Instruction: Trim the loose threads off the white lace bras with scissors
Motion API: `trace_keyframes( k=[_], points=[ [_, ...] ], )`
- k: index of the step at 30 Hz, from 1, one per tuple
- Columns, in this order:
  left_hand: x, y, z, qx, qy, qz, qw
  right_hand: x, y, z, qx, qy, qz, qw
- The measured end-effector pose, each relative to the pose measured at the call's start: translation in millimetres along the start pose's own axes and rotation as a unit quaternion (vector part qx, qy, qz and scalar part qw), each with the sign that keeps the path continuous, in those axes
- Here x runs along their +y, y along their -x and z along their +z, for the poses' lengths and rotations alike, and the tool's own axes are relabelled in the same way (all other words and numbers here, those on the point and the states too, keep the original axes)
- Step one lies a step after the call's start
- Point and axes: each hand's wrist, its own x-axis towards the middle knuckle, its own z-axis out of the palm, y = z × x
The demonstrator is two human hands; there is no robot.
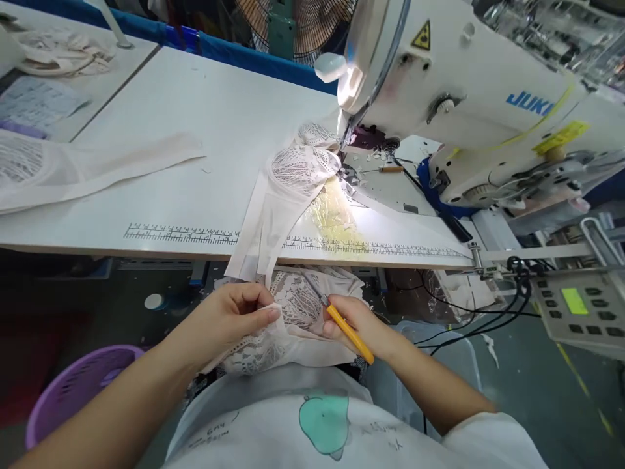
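My left hand (244, 314) pinches the edge of a pale lace bra (297, 303) that lies across my lap below the table edge. In my right hand (349, 322) is a tool with an orange handle (352, 335), its thin metal shaft pointing up and left over the lace. Some of the bra's fabric is also near the fingers of my right hand. Above my hands, a second lace bra (297, 170) lies on the table under the sewing machine's lit needle area, its straps hanging over the front edge.
A white sewing machine (469, 111) fills the upper right, with a control panel (581, 303) below. Another bra (73, 166) lies at the left on the white table (195, 98). A purple basket (83, 384) stands lower left; a fan (317, 26) is behind.
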Motion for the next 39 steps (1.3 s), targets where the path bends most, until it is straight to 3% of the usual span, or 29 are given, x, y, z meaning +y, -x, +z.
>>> trace_keyframes(
  k=[3, 7, 17, 26, 39],
  points=[
    [-4.5, 3.8, -2.4, 0.017, 0.023, 0.035, 0.999, -10.2, -3.8, -5.9, -0.021, 0.014, -0.032, 0.999],
    [-6.1, 9.0, -5.7, 0.008, 0.017, 0.072, 0.997, -19.1, -7.9, -7.7, -0.089, 0.128, -0.046, 0.987],
    [-0.7, 15.3, -10.8, 0.023, -0.139, 0.128, 0.982, -33.6, -1.1, -12.6, -0.139, 0.23, -0.001, 0.963],
    [5.3, 15.3, -8.2, 0.034, -0.175, 0.093, 0.979, -35.2, 3.2, -17.2, -0.133, 0.243, 0.003, 0.961],
    [4.9, 7.9, -4.5, 0.004, -0.051, 0.017, 0.999, -38.8, 4.3, -20.5, -0.163, 0.241, 0.023, 0.956]
  ],
)
